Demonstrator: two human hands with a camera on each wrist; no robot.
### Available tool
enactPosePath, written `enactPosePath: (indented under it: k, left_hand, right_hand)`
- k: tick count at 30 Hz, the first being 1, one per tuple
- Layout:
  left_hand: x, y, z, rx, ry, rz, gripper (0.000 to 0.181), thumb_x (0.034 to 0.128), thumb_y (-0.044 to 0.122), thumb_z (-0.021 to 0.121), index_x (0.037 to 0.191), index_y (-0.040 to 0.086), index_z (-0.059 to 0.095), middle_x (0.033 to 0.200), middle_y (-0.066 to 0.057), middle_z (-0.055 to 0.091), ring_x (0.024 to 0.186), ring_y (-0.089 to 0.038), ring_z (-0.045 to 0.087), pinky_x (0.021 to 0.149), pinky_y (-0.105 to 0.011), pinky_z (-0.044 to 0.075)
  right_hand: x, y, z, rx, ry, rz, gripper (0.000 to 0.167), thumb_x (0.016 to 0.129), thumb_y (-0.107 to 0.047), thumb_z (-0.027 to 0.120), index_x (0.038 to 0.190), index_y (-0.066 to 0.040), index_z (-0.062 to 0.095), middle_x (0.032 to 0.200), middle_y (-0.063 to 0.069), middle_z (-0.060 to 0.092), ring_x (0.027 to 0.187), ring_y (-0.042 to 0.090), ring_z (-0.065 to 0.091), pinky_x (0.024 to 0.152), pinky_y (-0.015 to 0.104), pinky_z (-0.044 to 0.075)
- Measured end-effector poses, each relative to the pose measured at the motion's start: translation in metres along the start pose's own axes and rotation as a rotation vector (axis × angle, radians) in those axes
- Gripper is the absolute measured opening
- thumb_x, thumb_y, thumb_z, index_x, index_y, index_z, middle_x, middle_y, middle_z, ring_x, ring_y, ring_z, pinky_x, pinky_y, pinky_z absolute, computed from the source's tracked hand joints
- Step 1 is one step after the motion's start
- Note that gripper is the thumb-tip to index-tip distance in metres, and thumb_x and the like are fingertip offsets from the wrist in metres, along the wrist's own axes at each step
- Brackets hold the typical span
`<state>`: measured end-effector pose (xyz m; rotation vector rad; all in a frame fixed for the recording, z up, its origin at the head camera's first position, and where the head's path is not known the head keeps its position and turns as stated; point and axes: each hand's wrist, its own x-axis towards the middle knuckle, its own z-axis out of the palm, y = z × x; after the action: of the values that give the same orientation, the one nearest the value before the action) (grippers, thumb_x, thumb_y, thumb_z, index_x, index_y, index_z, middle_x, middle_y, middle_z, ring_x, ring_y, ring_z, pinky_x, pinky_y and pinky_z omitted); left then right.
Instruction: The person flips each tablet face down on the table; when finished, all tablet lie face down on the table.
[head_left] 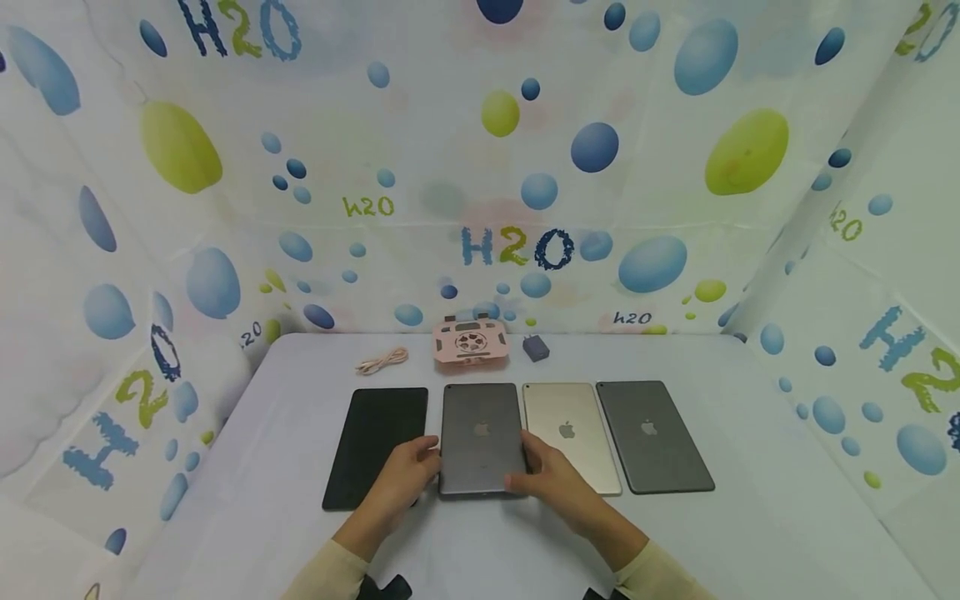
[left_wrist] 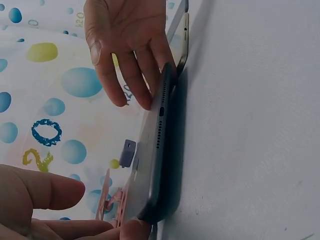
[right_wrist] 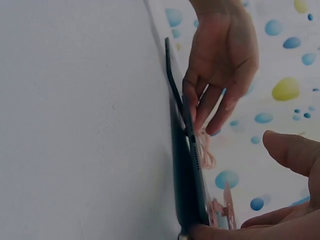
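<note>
A dark grey tablet [head_left: 480, 450] lies back side up, its fruit logo showing. My left hand [head_left: 408, 473] touches its left edge with extended fingers. At the opposite edge, the fingers of my right hand [head_left: 557, 482] rest along its side, near the front corner. Both wrist views show the thumbs apart from the tablet and its port edge [left_wrist: 161, 110] above a dark shadow, seemingly raised a little. Left of it lies a black tablet [head_left: 378, 442], screen up, partly behind my left hand. A gold tablet [head_left: 573, 425] sits just right, partly covered by my right hand.
Farther right lies another dark grey tablet [head_left: 654, 437], back up. Along the table's rear stand a coiled pink cable [head_left: 382, 360], a pink case [head_left: 471, 342] and a small dark charger block [head_left: 536, 347]. Patterned cloth [head_left: 420, 150] walls the back and sides.
</note>
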<state>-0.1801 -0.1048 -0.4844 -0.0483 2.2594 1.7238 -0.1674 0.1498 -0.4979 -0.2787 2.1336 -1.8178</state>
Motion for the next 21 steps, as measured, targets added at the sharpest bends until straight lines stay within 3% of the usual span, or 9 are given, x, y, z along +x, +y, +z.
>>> enactPosePath:
  k: [6,13,17,21]
  left_hand:
    - [-0.003,-0.005,0.001,-0.029,-0.023,0.012,0.056,0.0998,0.009,0.053,0.149,-0.013,0.038,0.145,-0.034,0.049,0.133,-0.045,0.053,0.104,-0.054,0.049]
    - [-0.006,-0.007,-0.005,-0.059,-0.016,0.037,0.053,0.1014,0.009,0.054,0.149,-0.011,0.04,0.144,-0.032,0.052,0.133,-0.043,0.053,0.102,-0.048,0.052]
    - [-0.009,-0.006,-0.017,-0.085,0.005,0.066,0.05,0.1022,0.008,0.055,0.148,-0.008,0.043,0.143,-0.028,0.055,0.13,-0.04,0.056,0.099,-0.046,0.054]
    - [-0.009,-0.007,-0.037,-0.095,0.034,0.081,0.051,0.1032,0.009,0.055,0.15,-0.004,0.042,0.145,-0.026,0.054,0.132,-0.039,0.055,0.101,-0.043,0.053]
  right_hand:
    - [-0.002,-0.003,0.0,0.015,-0.01,0.0,0.093,0.092,-0.012,0.072,0.158,0.01,0.01,0.167,0.027,0.009,0.154,0.044,0.009,0.121,0.057,0.016]
    - [-0.003,-0.005,0.001,0.015,-0.003,-0.005,0.088,0.093,-0.015,0.072,0.159,0.008,0.017,0.165,0.027,0.019,0.152,0.047,0.019,0.119,0.057,0.024]
    - [-0.003,-0.007,0.005,0.054,0.001,-0.01,0.083,0.094,-0.015,0.07,0.158,0.006,0.021,0.162,0.03,0.026,0.148,0.05,0.029,0.115,0.058,0.033]
    - [0.0,-0.008,0.015,0.094,-0.004,-0.017,0.082,0.094,-0.016,0.07,0.158,0.006,0.023,0.161,0.029,0.03,0.146,0.049,0.033,0.114,0.058,0.036]
